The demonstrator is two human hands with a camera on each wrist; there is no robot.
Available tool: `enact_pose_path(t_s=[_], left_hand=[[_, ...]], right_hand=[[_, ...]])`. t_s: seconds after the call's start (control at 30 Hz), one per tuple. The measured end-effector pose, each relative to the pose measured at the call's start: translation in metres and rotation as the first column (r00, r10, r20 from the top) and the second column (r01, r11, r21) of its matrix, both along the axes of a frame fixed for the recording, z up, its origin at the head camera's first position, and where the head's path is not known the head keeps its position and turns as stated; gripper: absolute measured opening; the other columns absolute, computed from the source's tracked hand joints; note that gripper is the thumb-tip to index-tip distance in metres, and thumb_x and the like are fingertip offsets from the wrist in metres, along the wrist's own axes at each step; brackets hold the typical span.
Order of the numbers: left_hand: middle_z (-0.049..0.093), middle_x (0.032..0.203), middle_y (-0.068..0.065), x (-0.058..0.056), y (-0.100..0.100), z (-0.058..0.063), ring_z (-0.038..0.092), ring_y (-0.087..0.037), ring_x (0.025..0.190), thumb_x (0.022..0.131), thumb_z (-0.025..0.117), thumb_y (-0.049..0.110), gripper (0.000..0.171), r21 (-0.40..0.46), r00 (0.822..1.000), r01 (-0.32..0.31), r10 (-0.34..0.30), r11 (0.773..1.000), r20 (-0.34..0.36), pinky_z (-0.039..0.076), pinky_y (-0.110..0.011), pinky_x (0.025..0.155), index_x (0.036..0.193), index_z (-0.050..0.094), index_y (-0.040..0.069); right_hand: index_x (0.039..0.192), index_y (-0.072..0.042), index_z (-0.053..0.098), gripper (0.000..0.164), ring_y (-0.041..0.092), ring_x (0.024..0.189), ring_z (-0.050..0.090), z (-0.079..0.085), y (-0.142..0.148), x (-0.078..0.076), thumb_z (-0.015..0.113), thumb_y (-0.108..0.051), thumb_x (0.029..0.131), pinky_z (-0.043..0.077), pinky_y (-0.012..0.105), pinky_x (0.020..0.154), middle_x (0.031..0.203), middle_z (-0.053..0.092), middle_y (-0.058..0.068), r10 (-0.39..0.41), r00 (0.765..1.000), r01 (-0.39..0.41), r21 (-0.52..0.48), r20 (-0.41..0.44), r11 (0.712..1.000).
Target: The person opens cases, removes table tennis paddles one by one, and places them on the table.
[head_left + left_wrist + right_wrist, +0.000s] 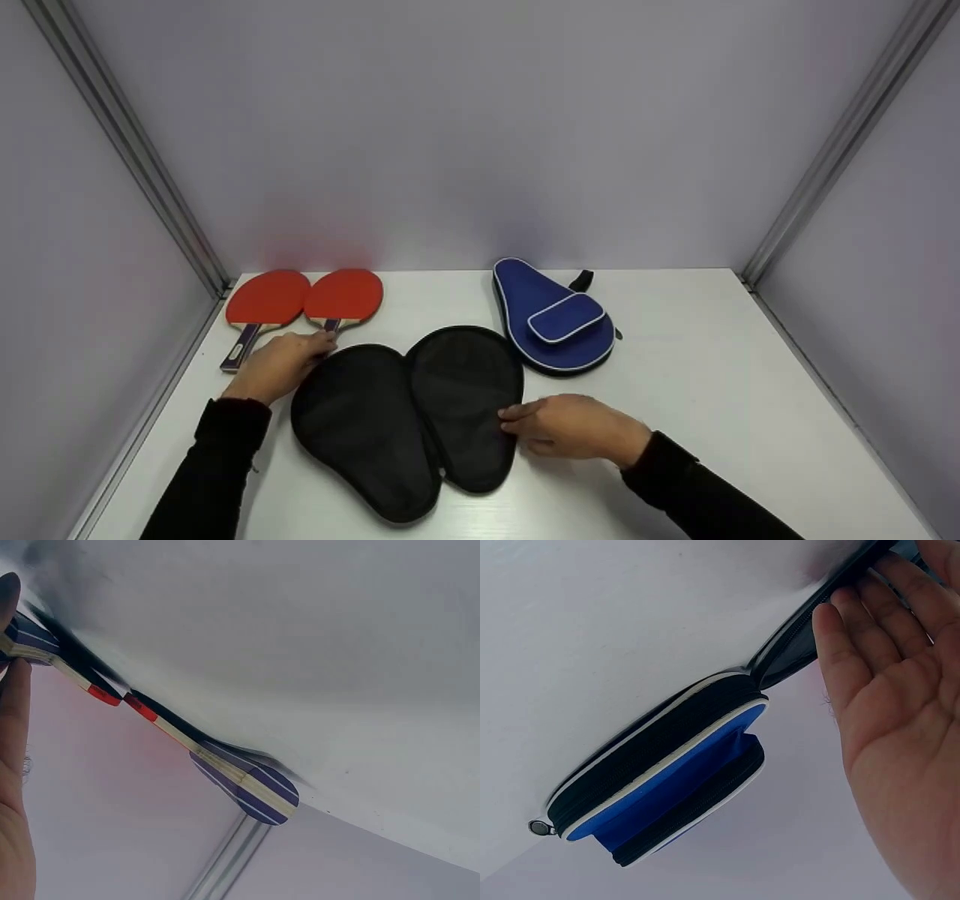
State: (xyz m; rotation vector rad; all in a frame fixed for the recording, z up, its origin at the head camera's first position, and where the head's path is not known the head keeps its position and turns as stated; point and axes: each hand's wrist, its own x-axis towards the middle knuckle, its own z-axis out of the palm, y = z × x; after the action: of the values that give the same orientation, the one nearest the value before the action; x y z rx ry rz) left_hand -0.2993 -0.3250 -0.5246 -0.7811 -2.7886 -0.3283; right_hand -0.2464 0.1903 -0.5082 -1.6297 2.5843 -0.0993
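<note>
Spread open on the tabletop (720,360), the black case (367,420) has two paddle-shaped halves, narrow ends toward five and six o'clock, while the nearer red paddle (345,297) sits at its eleven o'clock, blade toward one.

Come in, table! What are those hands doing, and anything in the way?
Left hand gripping red paddle by handle. Right hand pinching edge of open case. Blue case close by, not between paddle and open case.

Free room runs along the tabletop's (720,352) right edge; the blue case (529,296) blocks part of the far edge, red bats (268,298) the far left corner, the open black case (360,427) left of centre.
</note>
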Motion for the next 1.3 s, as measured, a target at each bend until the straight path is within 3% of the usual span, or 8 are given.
enact_pose_path(t_s=[0.4,0.67,0.93,1.1,1.3], left_hand=[[0.087,0.138,-0.018,0.002,0.001,-0.001,0.087,-0.038,0.119,0.102,0.084,-0.004,0.031,-0.032,1.0,0.008,-0.008,0.999,0.006,0.074,-0.053,0.098,0.132,0.087,0.003],[0.085,0.143,-0.019,0.004,0.0,-0.001,0.085,-0.041,0.127,0.102,0.08,-0.012,0.036,-0.009,0.998,-0.001,0.001,1.0,0.057,0.073,-0.055,0.104,0.134,0.087,0.003],[0.088,0.135,-0.015,0.006,-0.002,0.009,0.086,-0.038,0.125,0.102,0.086,-0.004,0.032,0.084,0.995,-0.048,0.04,0.995,0.095,0.071,-0.058,0.107,0.131,0.088,0.008],[0.089,0.134,-0.015,0.006,-0.002,0.016,0.086,-0.04,0.125,0.102,0.087,-0.002,0.037,0.127,0.993,-0.071,0.058,0.989,0.102,0.07,-0.063,0.107,0.137,0.086,0.007],[0.085,0.143,-0.02,0.004,0.001,0.023,0.082,-0.05,0.133,0.104,0.084,-0.003,0.042,0.262,0.978,-0.111,0.058,0.959,0.203,0.068,-0.065,0.112,0.145,0.084,0.008]], right_hand=[[0.149,-0.009,0.082,0.038,0.018,0.142,0.08,0.001,-0.001,0.001,0.075,-0.012,0.111,0.071,0.035,0.11,0.159,0.079,0.005,0.004,1.0,-0.004,-0.009,-0.017,1.0],[0.15,-0.01,0.081,0.038,0.018,0.143,0.079,0.0,-0.001,0.0,0.075,-0.013,0.112,0.071,0.035,0.111,0.16,0.078,0.005,0.002,1.0,-0.002,-0.001,-0.016,1.0],[0.149,-0.011,0.082,0.038,0.018,0.141,0.08,0.002,-0.002,0.0,0.076,-0.013,0.111,0.071,0.035,0.109,0.159,0.078,0.004,-0.005,1.0,0.005,0.001,-0.022,1.0],[0.148,-0.011,0.082,0.037,0.018,0.141,0.08,0.002,-0.001,0.001,0.075,-0.014,0.112,0.071,0.034,0.11,0.158,0.079,0.004,-0.005,1.0,0.005,0.007,-0.03,1.0],[0.148,-0.011,0.083,0.037,0.017,0.142,0.08,0.002,-0.001,0.001,0.076,-0.014,0.112,0.071,0.034,0.11,0.158,0.079,0.004,-0.004,1.0,0.004,0.0,-0.025,1.0]])
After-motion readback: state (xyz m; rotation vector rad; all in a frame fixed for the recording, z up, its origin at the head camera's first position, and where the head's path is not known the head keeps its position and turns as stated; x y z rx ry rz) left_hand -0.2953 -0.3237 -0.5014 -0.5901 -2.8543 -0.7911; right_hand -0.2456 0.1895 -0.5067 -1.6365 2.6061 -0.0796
